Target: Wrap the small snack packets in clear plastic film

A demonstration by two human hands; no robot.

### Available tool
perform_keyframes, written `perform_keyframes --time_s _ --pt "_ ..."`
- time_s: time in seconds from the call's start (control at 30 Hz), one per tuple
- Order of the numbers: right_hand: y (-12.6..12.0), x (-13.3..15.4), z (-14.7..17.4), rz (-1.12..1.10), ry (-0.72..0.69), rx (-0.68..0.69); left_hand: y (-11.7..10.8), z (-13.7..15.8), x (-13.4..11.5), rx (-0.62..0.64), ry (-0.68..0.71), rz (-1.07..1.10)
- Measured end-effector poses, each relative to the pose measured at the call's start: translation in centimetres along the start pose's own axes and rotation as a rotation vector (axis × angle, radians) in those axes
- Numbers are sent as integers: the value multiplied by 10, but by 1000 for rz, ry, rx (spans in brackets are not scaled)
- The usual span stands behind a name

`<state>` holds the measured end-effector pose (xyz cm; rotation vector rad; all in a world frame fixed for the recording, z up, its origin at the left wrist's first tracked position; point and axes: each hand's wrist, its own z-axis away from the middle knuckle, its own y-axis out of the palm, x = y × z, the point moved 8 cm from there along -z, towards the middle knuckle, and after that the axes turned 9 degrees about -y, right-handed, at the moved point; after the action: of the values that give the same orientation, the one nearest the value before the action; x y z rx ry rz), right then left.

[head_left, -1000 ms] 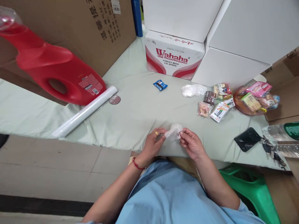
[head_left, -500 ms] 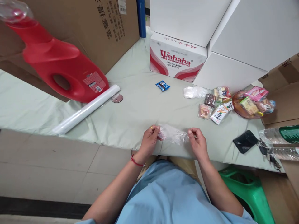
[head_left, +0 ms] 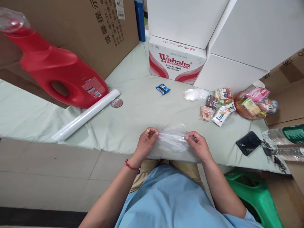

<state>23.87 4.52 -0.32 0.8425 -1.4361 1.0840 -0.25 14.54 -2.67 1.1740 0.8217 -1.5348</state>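
Observation:
A thin clear plastic bag [head_left: 173,138] is stretched between my two hands, close to the table's front edge. My left hand [head_left: 147,141] pinches its left end between thumb and fingers. At the opposite end my right hand [head_left: 198,145] is closed on the plastic too. Beyond them on the cloth lies a small blue packet [head_left: 162,89]. Further right is another crumpled piece of clear plastic [head_left: 195,94], beside several wrapped snacks [head_left: 220,114].
A roll of plastic film [head_left: 86,114] and a round metal disc [head_left: 117,103] lie left, by a large red bottle [head_left: 64,74]. Behind stands a Wahaha carton [head_left: 176,61]. On the right are an amber bowl of snacks [head_left: 242,109], a black phone [head_left: 248,143], keys and plastic bottles [head_left: 275,136].
The plastic bag is spread wider and flatter between my hands. My left hand has shifted to the left, and my right hand slightly left. The camera view has tilted a little.

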Motion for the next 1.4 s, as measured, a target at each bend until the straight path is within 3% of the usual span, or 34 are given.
perform_keyframes --time_s 0.1,0.17,0.3,0.37,0.53,0.63,0.87,1.17,1.27,1.4 --pt "-3 1 6 -83 10 -43 -10 9 -9 -212 84 -64" --pt "-4 5 11 -79 -34 -94 -5 18 -14 -236 80 -105" --pt "4 16 19 -56 -94 -114 36 33 -14 111 -76 -15" --pt "13 20 20 -81 -89 -74 51 40 -15 214 -129 19" --pt "34 20 19 -256 5 76 72 46 -18 323 -106 74" --pt "38 15 18 -368 41 125 74 44 -12 306 -92 95" --pt "27 6 16 -369 72 9 59 33 4 178 -137 64" --pt "-20 -3 12 -429 71 -176 -19 -1 -5 -166 -157 393" --pt "-26 -14 14 -447 121 -174 -33 -11 -12 -192 -120 424" --pt "-18 -23 17 -454 208 -131 -35 -21 -6 -182 -141 336"
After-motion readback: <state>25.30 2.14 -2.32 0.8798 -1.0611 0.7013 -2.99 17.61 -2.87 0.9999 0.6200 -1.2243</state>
